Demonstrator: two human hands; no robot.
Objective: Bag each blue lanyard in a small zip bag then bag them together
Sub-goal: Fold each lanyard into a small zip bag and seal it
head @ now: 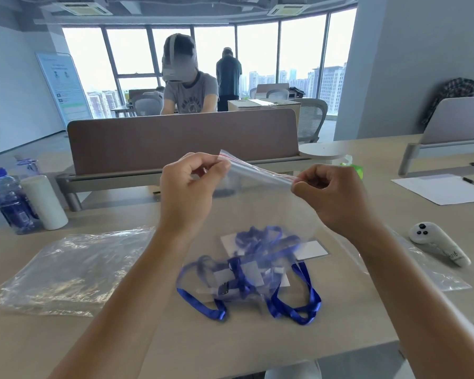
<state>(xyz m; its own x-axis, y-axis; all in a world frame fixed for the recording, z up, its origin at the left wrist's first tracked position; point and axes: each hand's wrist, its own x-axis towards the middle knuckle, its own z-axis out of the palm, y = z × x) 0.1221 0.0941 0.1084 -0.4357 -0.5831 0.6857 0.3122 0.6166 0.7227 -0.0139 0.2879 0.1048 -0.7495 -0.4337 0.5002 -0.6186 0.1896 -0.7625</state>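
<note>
Head view: my left hand (188, 184) and right hand (327, 192) each pinch an end of the zip bag (260, 203) mouth above the worktop (121, 337). The film is light, limp, slippery. Blue lanyards (246, 274) lie beneath it, soft.

An open-plan office on a high floor; long pale worktop (367, 160) split by a brown divider screen (181, 138); mesh office chairs (311, 119) behind; floor-to-ceiling windows (257, 58) overlooking tower blocks; ceiling air-conditioning cassettes (288, 8); paper and pen (446, 188) lying nearby.
</note>
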